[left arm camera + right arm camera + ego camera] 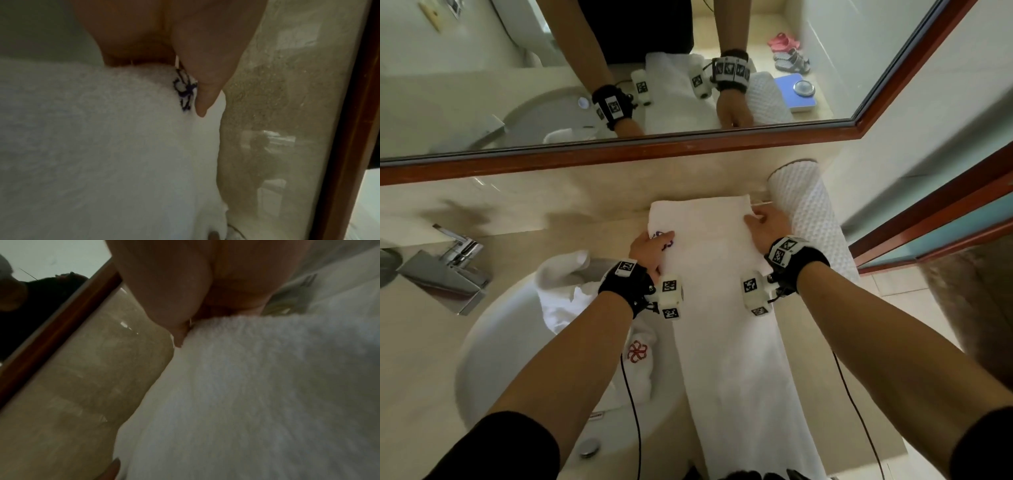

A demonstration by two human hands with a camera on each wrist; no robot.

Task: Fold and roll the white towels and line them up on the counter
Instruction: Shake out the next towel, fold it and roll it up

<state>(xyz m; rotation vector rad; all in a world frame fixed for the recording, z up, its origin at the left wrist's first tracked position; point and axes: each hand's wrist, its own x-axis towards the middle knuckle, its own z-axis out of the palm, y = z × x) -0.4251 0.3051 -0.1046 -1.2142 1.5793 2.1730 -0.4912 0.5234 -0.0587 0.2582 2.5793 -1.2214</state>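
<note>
A beige stone counter (pixel 524 219) runs below a wood-framed mirror (pixel 619 150). A long white towel (pixel 726 308) lies flat on it, reaching from the back wall to the front edge and over it. Just right of it lies a rolled waffle towel (pixel 811 219). Left, a white basin (pixel 493 349) holds crumpled towels (pixel 565 291), beside a chrome tap (pixel 448 267).

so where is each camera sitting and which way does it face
head: worn on the head, looking down at the folded towel on the counter; both forearms, left hand and right hand show.
left wrist: looks along the left hand over the towel toward the mirror frame.
right wrist: looks along the right hand over the towel.
All three share the towel.
</note>
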